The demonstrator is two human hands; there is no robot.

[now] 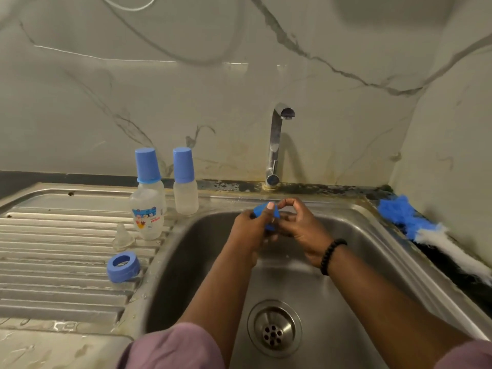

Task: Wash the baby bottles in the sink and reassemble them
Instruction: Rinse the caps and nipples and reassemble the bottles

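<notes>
We hold a blue cap (266, 212) over the back part of the sink (346, 262), just in front of the tap (275, 145), from which no water runs. Our left hand (250, 230) is wrapped around the cap, with the thumb pressed on its top side. Our right hand (300, 225) is beside it with the fingers curled, and the forefinger and thumb meet in a small ring near the cap's edge; whether they pinch the cap or something small, we cannot tell.

The cap looks like thin hard plastic, so we judge it very light and stiff, and probably slippery when wet. It is best to take it around its side wall with the fingers and the thumb, not only at the rim.

On the draining board (53, 235) to the left stand two closed bottles, one (149, 179) with a blue cap at the back and another (185, 182) just to its right. In front of the first one stands an open bottle with a printed label (147, 214), without cap. All three look empty, although the walls are cloudy and we cannot be sure of a few drops. Near the open bottle lies a clear teat (123, 237), soft and easy to squash, so we should hold it at its wide base. A blue screw ring (123, 266) lies closer to us, near the sink edge. The sink holds no standing water that we can see. A blue and white brush (426, 230) lies on the right rim.
</notes>
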